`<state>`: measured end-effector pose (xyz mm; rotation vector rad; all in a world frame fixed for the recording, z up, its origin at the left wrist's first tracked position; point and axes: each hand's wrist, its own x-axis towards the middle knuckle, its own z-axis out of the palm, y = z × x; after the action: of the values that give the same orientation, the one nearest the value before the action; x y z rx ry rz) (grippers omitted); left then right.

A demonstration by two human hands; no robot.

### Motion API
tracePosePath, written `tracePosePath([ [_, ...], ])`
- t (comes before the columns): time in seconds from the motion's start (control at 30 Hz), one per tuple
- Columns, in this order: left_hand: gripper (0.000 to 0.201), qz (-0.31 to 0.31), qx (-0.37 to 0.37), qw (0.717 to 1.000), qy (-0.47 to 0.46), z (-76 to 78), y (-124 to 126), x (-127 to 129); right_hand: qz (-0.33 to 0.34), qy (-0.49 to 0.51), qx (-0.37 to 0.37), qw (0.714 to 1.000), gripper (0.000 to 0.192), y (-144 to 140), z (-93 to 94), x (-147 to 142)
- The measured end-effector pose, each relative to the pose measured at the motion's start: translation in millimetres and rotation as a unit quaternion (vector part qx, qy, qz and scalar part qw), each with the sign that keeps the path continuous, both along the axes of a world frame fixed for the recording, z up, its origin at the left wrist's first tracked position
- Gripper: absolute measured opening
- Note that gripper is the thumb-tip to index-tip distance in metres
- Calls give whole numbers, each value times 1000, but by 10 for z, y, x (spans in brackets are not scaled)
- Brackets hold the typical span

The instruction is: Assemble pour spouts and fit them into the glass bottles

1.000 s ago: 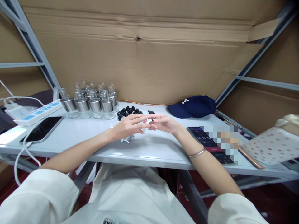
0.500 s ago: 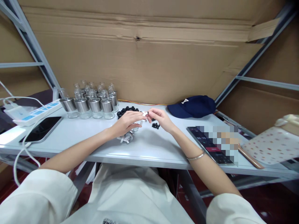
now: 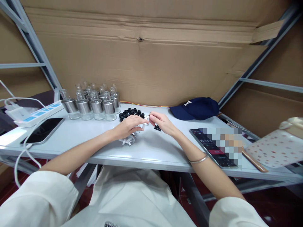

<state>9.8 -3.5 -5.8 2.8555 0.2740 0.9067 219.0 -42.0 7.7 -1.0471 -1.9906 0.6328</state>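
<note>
At the centre of the frame, over the bench point(image 3: 165, 151), the left hand point(image 3: 129, 126) and right hand point(image 3: 162, 121) pinch a small white part point(image 3: 146, 118) between fingertips, best held steady and aligned squarely.

Cardboard walls point(image 3: 151, 72) (metal-framed), white table point(image 3: 78, 138)

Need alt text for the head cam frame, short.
Seen from above, a person's left hand and right hand meet over a white table, pinching a small white part between their fingertips. Behind them stand glass bottles with silver collars and a pile of black caps; a phone lies left, a navy cap right.
</note>
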Motion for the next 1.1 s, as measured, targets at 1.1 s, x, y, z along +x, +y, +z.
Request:
tracePosePath([
  [1.1, 31, 272, -7, 924, 268, 105, 636, -483, -67, 224, -27, 972, 35, 89, 14, -30],
])
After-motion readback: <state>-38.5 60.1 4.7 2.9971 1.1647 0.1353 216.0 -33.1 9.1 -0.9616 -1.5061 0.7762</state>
